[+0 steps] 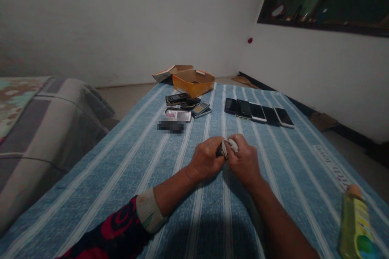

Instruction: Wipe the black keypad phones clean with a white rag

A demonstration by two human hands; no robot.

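My left hand [208, 158] is closed around a small dark object [219, 151], mostly hidden by the fingers. Close against it, my right hand [244, 160] grips a crumpled whitish cloth [232, 145], which touches the dark object. Both hands are over the middle of a blue striped cloth. Beyond them on the left lies a loose pile of old phones, among them a silver-pink phone [179, 115] and a keypad phone [201, 108]. Beyond them on the right, several phones lie in an overlapping row, with a white-edged phone [284, 117] at its right end.
An open orange cardboard box [194, 88] stands at the far end of the blue striped tablecloth [121, 162]. A bottle of yellow-green liquid [356, 226] is at the near right. Draped fabric [60, 129] covers something at the left. A dark-framed window is at the upper right.
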